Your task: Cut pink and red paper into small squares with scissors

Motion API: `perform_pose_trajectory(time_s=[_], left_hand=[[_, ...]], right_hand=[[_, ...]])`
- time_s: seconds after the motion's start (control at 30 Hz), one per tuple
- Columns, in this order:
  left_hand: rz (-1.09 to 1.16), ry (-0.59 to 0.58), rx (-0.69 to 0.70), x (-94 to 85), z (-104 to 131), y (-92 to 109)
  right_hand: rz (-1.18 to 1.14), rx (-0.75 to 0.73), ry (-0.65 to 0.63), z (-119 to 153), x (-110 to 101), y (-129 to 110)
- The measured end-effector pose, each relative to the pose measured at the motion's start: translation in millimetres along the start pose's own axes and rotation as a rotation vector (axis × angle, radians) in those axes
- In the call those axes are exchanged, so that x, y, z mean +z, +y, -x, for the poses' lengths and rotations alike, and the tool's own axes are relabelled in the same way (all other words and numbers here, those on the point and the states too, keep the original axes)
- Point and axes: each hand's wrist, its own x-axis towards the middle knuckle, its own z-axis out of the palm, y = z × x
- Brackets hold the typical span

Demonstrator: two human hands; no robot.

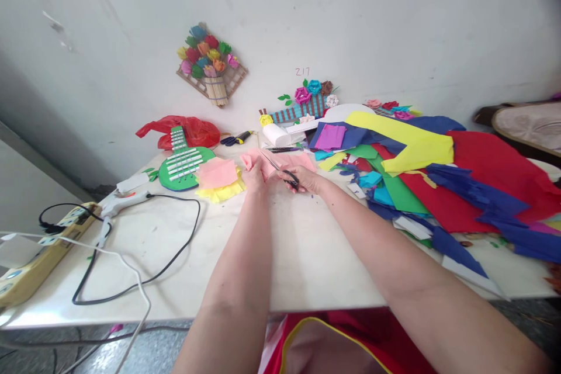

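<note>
Pink paper (302,160) lies under and between my two hands near the middle of the table. My left hand (255,175) has its fingers closed on the left part of this paper. Black-handled scissors (291,180) are held in my right hand (302,178), their blades pointing up and left over the pink paper, close to my left fingers. Just left of my left hand, a stack has a pink sheet (218,173) on top of yellow paper (223,191).
A green guitar-shaped piece (184,168), a glue gun (125,201) with its black cord, and a power strip (48,257) are at the left. Coloured sheets (495,175) pile up at the right. Pliers (239,138) and a white roll (278,135) lie at the back.
</note>
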Motion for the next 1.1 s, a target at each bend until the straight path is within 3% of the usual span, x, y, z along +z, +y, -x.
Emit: perform_pose_trajectory(time_s=[0.73,0.97,1.1], left_hand=[[-0.124,-0.01,0.029,-3.1,-4,-6],[-0.018,-0.028,0.05,-1.5,-4,-6],[-0.022,-0.021,0.009,-0.9,-4,-5]], right_hand=[[0.044,0.026,0.093,1,9,-10],[0.006,-0.051,0.113,-3,10,-6],[0.007,-0.016,0.14,-1,12,-9]])
